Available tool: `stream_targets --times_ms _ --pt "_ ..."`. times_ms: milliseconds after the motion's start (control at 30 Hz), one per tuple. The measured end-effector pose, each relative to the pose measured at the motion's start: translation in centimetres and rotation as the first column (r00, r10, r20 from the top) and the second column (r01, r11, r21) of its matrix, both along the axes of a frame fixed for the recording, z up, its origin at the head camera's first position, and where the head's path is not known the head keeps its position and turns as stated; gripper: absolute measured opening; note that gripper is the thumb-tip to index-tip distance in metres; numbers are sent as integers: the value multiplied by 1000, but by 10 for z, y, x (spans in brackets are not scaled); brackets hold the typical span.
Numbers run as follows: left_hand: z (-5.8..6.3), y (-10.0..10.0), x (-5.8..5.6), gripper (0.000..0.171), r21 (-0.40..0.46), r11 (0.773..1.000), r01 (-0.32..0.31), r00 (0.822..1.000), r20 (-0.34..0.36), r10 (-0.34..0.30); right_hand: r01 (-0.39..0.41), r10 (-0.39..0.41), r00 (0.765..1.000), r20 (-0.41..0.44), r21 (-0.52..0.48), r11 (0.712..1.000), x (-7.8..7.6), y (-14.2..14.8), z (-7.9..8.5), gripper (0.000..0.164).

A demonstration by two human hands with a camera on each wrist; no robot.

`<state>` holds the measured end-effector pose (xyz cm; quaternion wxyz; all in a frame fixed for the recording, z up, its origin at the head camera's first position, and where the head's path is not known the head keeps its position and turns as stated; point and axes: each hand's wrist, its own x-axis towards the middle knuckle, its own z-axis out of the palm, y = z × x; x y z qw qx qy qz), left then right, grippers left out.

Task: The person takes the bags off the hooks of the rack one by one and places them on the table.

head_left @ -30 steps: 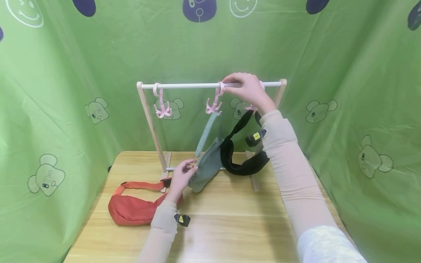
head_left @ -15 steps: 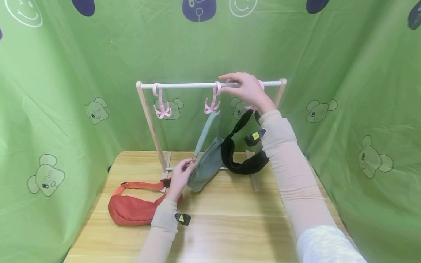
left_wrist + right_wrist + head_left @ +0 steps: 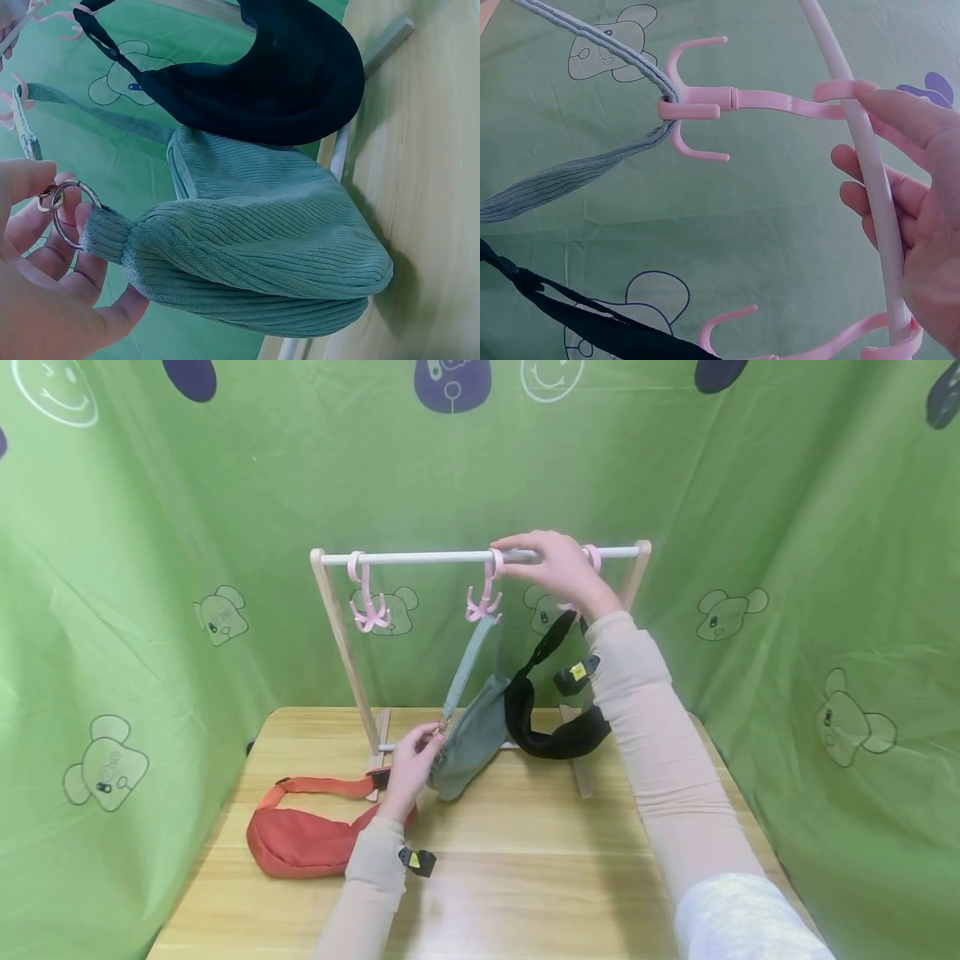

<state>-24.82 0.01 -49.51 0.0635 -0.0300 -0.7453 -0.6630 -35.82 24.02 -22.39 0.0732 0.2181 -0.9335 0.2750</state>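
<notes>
My left hand (image 3: pixel 411 768) pinches the metal clasp (image 3: pixel 49 199) beside the ring of a green corduroy bag (image 3: pixel 471 743). The bag hangs tilted, its strap (image 3: pixel 622 56) looped over a prong of the middle pink hook (image 3: pixel 484 605). Up at the white rod (image 3: pixel 427 557), my right hand (image 3: pixel 561 567) holds that hook's top loop between thumb and finger. Its other fingers curl behind the rod in the right wrist view. A black bag (image 3: pixel 558 743) hangs from the right-hand pink hook (image 3: pixel 731 319), partly behind my right arm.
A red bag (image 3: pixel 303 842) with an orange strap lies on the wooden table (image 3: pixel 525 893) at left, partly behind my left wrist. Another pink hook (image 3: pixel 367 602) hangs on the rod's left part. Wooden legs (image 3: pixel 345 647) support the rod; green cloth (image 3: pixel 247 493) surrounds the table.
My right hand and the middle hook have shifted slightly left along the rod. The left hand keeps its hold on the clasp, almost still.
</notes>
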Motion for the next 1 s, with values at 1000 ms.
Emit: stream_targets --times_ms 1000 --pt "49 -37 24 23 230 972 -51 997 -47 63 21 -21 1000 -5 -75 997 -3 -5 -2 51"
